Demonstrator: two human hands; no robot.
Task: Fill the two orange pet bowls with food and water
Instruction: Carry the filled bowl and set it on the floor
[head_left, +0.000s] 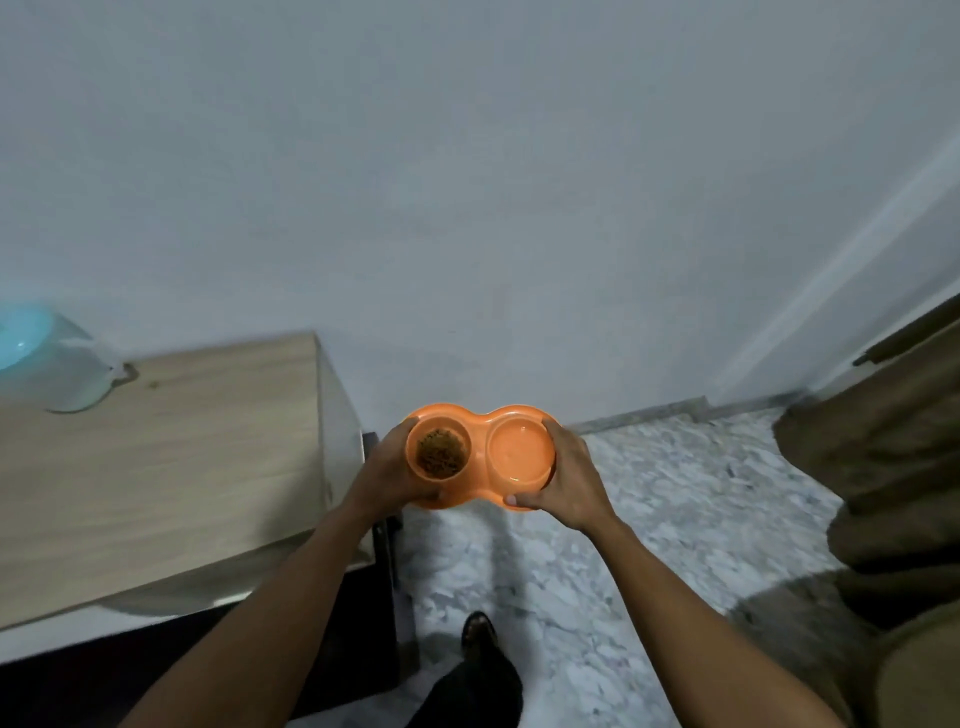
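I hold an orange double pet bowl (480, 422) level in the air above the marble floor, just right of the wooden table. Its left cup holds brown dry food (440, 453). Its right cup holds clear water (521, 451). My left hand (390, 470) grips the left end, thumb on the near rim and fingers curled round the far edge. My right hand (569, 480) grips the right end the same way, thumb on the near rim.
A wooden table (171, 457) stands at the left with a clear jug with a light blue lid (47, 358) on it. A grey wall lies ahead. A brown sofa (893, 467) fills the right side. My foot (478, 631) stands on the marble floor (675, 493).
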